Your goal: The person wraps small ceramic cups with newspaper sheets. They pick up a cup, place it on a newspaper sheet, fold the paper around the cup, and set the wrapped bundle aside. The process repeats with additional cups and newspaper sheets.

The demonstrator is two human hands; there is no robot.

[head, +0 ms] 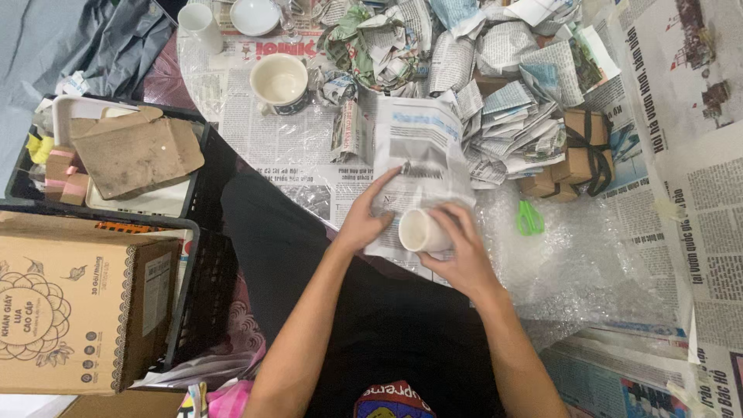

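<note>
My right hand grips a small cream cup lying on its side, mouth toward me, on a sheet of newspaper. My left hand presses flat on the left part of that same sheet, fingers spread, index finger pointing up toward the sheet's middle. The sheet curls partly around the cup. Both forearms reach out over my dark-clothed lap.
A cream bowl-shaped cup, a white cup and a white saucer stand on the paper-covered table. Crumpled newspaper piles at the back. Green scissors lie on bubble wrap. Tied brown boxes sit right; black crates and a cardboard box left.
</note>
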